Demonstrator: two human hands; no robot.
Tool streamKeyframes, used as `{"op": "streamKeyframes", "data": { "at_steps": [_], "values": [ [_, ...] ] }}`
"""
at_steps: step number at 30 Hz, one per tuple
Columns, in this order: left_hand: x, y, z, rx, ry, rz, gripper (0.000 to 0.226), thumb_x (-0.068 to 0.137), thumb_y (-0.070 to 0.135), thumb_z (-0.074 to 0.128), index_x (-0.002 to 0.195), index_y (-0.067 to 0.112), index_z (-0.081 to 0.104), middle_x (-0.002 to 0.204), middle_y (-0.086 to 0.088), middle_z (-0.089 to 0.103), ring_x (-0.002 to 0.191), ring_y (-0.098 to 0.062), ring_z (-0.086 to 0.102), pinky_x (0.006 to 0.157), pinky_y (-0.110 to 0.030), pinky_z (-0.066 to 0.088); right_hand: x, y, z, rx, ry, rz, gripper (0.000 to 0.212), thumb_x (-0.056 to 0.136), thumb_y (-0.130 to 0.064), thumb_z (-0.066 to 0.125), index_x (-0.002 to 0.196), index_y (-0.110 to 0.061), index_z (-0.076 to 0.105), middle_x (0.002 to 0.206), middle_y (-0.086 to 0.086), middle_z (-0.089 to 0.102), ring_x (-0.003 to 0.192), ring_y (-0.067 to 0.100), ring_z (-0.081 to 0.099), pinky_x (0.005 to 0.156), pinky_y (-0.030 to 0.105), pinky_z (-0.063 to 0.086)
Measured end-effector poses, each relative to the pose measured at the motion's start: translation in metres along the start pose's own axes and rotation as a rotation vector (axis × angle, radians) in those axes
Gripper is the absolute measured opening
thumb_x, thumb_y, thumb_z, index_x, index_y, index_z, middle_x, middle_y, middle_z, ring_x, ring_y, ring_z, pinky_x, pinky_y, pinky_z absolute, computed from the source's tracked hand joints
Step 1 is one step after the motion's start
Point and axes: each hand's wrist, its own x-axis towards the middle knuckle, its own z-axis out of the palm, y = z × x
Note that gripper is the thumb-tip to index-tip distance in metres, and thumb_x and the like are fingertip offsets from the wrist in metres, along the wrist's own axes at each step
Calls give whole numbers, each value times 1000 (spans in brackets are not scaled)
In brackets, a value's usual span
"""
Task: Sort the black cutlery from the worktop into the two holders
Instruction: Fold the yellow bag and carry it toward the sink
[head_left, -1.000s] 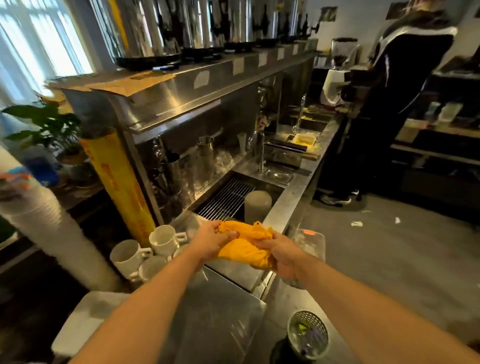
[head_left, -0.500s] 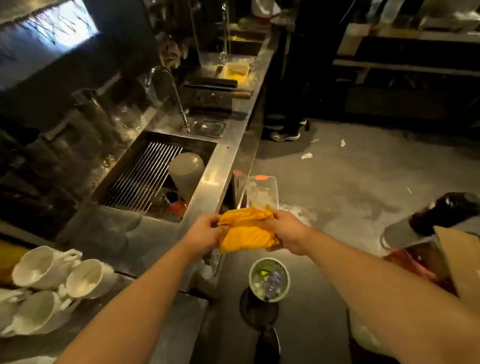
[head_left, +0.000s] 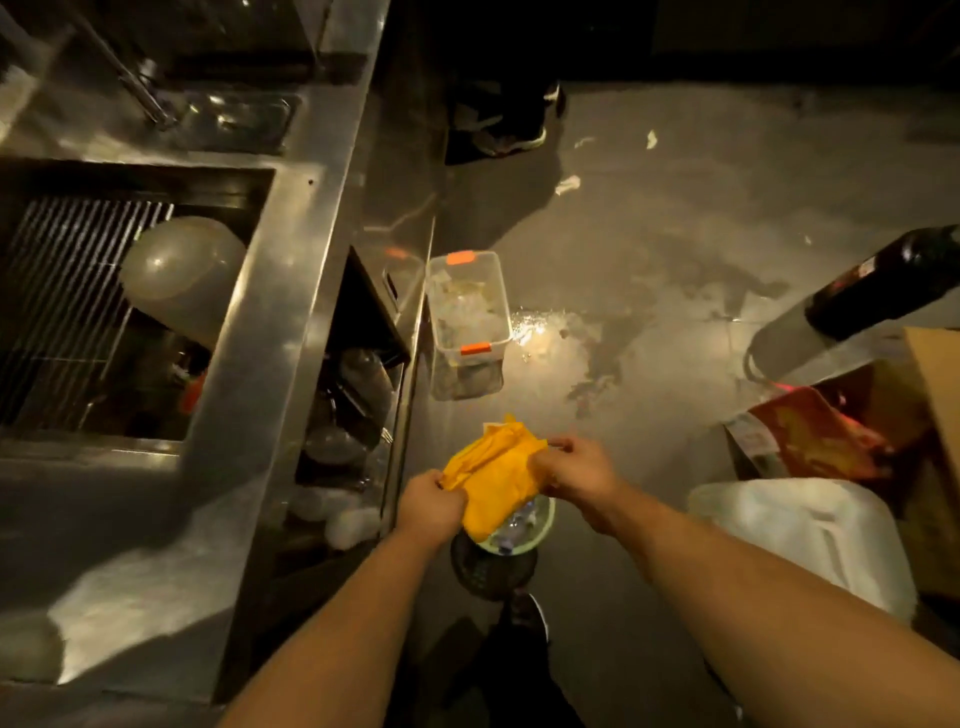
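Left hand and right hand each clutched the yellow cloth stretched between them. Sorting seemingly hadn't begun; the next move meant freeing both hands.

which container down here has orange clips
The clear plastic box beside the steel counter; the green-rimmed basket under the yellow cloth and the white jerrycan have none.

The person is showing a left forearm and a right forearm bare right to the picture's lower edge; the left hand and the right hand are going uncovered too; lower down, the person is wearing dark trousers and a dark shoe with a pale sole edge.
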Motion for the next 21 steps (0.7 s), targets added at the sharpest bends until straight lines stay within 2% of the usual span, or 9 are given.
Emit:
{"op": "streamKeyframes", "data": {
  "at_steps": [2, 3, 5, 7, 9, 11, 15, 18, 21],
  "values": [
    [21, -23, 23, -44, 2, -84, 10, 79, 6, 67, 72, 9, 62, 75, -14, 64, 77, -29, 64, 75, -45, 56, 24, 28, 4, 49, 63, 64, 82, 58, -29, 82, 133, -9, 54, 112, 16, 69, 98, 29, 71, 90, 56, 62],
    [28, -31, 35, -74, -3, -120, 7, 74, 10, 67, 70, 9, 61, 74, -15, 63, 77, -32, 66, 75, -47, 58, 35, 41, 6, 66, 87, 81, 81, 65, -24, 83, 137, -11, 48, 109, 15, 68, 96, 29, 70, 88, 52, 62],
    [51, -49, 57, -120, -19, -191, 7, 70, 12, 64, 73, 7, 59, 73, -18, 63, 74, -38, 69, 71, -52, 63, 61, 65, 12, 65, 114, 108, 61, 84, -6, 75, 136, -11, 43, 98, 16, 65, 86, 28, 65, 80, 48, 57],
    [71, -67, 77, -143, -30, -270, 5, 83, 1, 62, 82, 4, 58, 77, -19, 59, 72, -35, 64, 59, -42, 59, 89, 93, 18, 22, 114, 145, 52, 88, -2, 69, 132, -12, 44, 98, 18, 65, 85, 29, 64, 81, 48, 56],
    [91, -88, 90, -108, -28, -313, 6, 89, 3, 62, 87, 6, 58, 85, -18, 56, 75, -34, 60, 51, -32, 51, 112, 119, 24, -12, 105, 142, 56, 80, -13, 72, 131, -14, 49, 108, 18, 67, 96, 32, 67, 92, 51, 57],
    [124, -118, 110, 3, -12, -290, 9, 87, 8, 67, 82, 7, 59, 80, -17, 57, 72, -32, 58, 56, -33, 46, 148, 155, 28, -26, 110, 141, 56, 76, -21, 73, 128, -17, 53, 111, 12, 68, 103, 30, 67, 95, 50, 57],
    [156, -149, 126, 75, -34, -323, 12, 84, 13, 74, 80, 4, 66, 77, -18, 65, 75, -33, 65, 66, -36, 46, 175, 179, 40, -56, 78, 118, 37, 91, -17, 71, 126, -21, 59, 116, 4, 67, 106, 24, 66, 95, 51, 59],
    [189, -170, 145, 46, -69, -336, 12, 83, 10, 79, 78, 9, 69, 72, -12, 70, 70, -28, 68, 66, -34, 49, 201, 201, 45, -77, 111, 101, 38, 94, -11, 67, 130, -18, 59, 122, 7, 67, 107, 22, 64, 99, 44, 55],
    [212, -180, 163, 2, -97, -334, 9, 86, 6, 80, 90, 7, 71, 84, -17, 75, 73, -27, 73, 71, -35, 56, 221, 213, 44, -136, 112, 79, 47, 96, -11, 64, 140, -23, 53, 135, 5, 58, 118, 24, 59, 107, 45, 51]
  ]
}}
